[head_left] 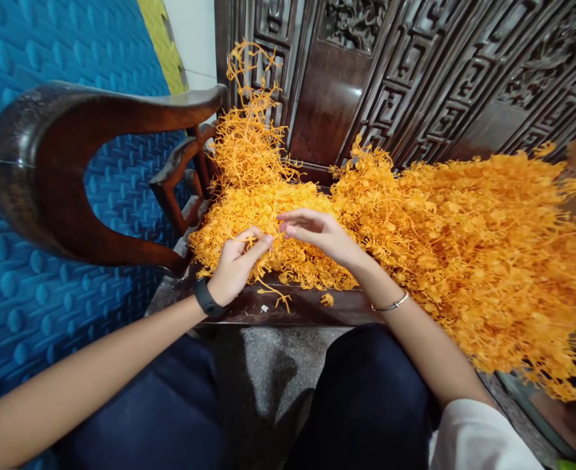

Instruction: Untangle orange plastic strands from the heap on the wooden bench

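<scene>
Any lettering on the black wristband (207,299) is too small to make out. Taking the middle of the view as the dial's hub, a dark wooden seat (297,312) bears an orange heap (288,196) of wiry, branched pieces, which climbs towards 11 o'clock against the carved backrest (331,104). A larger orange mass (493,241) spreads out at 3 o'clock. At 4 o'clock sits a grey-rimmed object (532,416); whether it is a container, I cannot tell.

The left hand (243,258), just off the hub towards 8 o'clock, pinches an orange strand (251,242) between thumb and fingers, in front of the heap. The right hand (317,232), at 3 o'clock and near it, is loosely curved, thumb and forefinger apart; whether its fingertips grip anything, I cannot tell. On the seat's front part lie a small orange clump (327,299) at 5 o'clock and a white scrap (265,309) near 7.
</scene>
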Motion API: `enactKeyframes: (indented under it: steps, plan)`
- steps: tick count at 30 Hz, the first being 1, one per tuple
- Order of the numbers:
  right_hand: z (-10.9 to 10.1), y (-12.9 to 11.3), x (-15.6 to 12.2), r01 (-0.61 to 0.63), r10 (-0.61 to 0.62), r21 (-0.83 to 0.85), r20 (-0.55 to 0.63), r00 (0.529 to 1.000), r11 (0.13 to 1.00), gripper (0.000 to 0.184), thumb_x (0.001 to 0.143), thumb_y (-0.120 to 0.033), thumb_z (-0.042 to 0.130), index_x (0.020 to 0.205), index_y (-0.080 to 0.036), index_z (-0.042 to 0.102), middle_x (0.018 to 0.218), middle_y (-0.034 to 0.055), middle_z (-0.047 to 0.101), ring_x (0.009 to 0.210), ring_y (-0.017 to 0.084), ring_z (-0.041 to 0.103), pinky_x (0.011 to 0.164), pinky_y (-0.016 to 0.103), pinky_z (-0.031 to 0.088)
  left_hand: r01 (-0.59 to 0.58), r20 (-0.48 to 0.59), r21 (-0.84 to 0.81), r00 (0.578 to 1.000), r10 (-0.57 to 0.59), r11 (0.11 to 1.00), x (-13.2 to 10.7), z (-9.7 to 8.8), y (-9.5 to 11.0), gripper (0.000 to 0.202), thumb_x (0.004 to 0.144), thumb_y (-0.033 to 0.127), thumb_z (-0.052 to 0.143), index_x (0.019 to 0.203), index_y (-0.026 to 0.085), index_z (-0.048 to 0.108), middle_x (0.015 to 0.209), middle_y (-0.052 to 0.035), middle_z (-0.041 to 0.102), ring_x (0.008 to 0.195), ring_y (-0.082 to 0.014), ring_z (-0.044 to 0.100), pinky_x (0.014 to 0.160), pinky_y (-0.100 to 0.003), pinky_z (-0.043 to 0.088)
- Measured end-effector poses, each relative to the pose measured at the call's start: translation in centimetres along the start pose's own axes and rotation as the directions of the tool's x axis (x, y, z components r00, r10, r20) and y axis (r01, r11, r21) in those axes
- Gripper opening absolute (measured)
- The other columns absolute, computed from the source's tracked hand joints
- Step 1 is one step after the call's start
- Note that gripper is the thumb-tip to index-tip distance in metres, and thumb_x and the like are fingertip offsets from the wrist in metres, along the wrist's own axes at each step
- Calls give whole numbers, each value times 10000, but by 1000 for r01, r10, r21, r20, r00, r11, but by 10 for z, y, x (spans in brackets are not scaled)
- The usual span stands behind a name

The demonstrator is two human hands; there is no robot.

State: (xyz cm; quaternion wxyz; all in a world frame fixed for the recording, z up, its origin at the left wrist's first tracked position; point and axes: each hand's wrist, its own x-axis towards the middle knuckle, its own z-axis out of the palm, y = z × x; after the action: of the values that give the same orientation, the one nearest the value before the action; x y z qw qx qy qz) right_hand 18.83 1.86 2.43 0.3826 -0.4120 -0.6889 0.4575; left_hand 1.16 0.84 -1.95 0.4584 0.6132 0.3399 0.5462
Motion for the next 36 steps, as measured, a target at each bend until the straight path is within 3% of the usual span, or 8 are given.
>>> enactKeyframes:
  steps: [4,9,16,21,24,27,29,36]
  plan:
    - [7,0,-1,-146,135,70,133,982,987,324,640,-247,739,931,-162,624,773,-6,651,736,84,600,755,253,469,2,-28,-9,1000,-2,1000,0,-1,1,171,762,277,573,627,178,540,618,23,481,604,-106,450,603,-217,404]
    - [12,7,-1,-176,165,194,68,984,965,242,600,-212,758,816,-156,666,793,-1,661,763,86,607,788,256,471,29,-43,-39,999,-31,999,0,0,4,129,773,278,552,679,192,532,640,27,490,596,-108,475,608,-221,427]
    - [30,14,-1,-167,177,361,5,984,918,164,619,-197,738,752,-188,644,764,-29,639,717,74,592,762,257,464,-90,-117,27,989,93,996,-3,2,4,69,794,256,564,788,186,569,811,-8,576,799,-137,549,742,-244,442]
    - [17,14,0,28,-39,-51,-241,970,998,79,657,-183,697,652,-168,620,707,-2,638,680,109,572,712,295,449,-2,-74,38,997,4,999,-1,-1,-3,107,805,270,556,745,193,513,643,43,491,526,-86,411,546,-218,372]
    - [9,10,-2,140,-263,-380,-294,919,914,83,707,-146,640,639,-180,608,695,-3,624,688,119,547,698,298,428,15,-68,85,998,-9,996,0,0,-1,112,797,248,558,720,189,504,548,63,415,445,-75,311,464,-219,291]
    - [7,3,-5,175,-364,-489,-323,873,854,117,734,-139,609,635,-197,588,704,-8,617,705,124,534,708,301,422,57,-46,85,998,-54,995,-1,2,4,151,799,286,561,698,193,500,478,77,322,401,-74,259,407,-228,202]
    - [6,0,-4,166,-354,-456,-366,861,874,115,727,-155,615,627,-197,579,709,-5,616,708,125,533,713,305,422,81,-32,58,996,-80,995,-2,3,6,184,793,330,571,687,194,506,473,75,311,390,-73,264,391,-231,174]
    - [0,4,5,9,3,31,-367,930,999,146,619,-225,688,611,-168,554,620,-24,547,596,82,489,629,268,407,135,-67,14,989,-134,991,-6,4,5,199,783,346,586,683,204,490,465,78,289,366,-69,268,361,-221,182]
